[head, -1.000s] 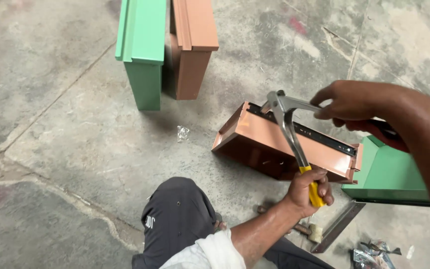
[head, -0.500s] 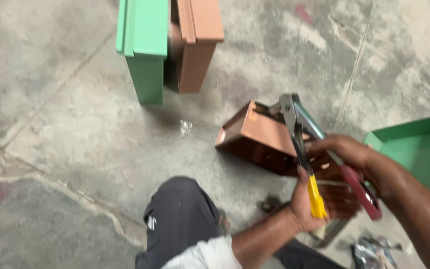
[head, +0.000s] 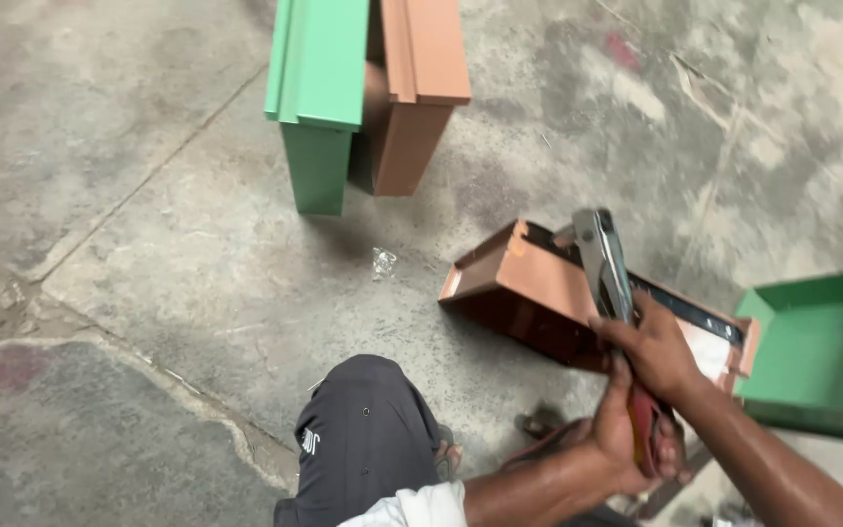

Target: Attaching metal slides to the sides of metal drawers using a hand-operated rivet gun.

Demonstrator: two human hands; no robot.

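Note:
A brown metal box section [head: 529, 293] lies on the concrete floor in front of my knee. A hand rivet tool [head: 605, 263] with a metal head and red handles stands on its top edge. My right hand [head: 658, 351] grips the tool's upper handle from above. My left hand [head: 626, 434] is wrapped around the lower ends of the handles, squeezing them together. A dark strip [head: 685, 307] runs along the box's far edge.
A green box section [head: 319, 88] and a brown one [head: 420, 93] stand upright together at the top. A green tray-like piece [head: 822, 346] lies at the right. A small clear scrap [head: 382, 262] lies on the floor. My dark-trousered knee [head: 363, 439] is at the bottom.
The tool's spread handles have been brought together. My right hand came down from above the box onto the handles, and my left hand slid down to their ends.

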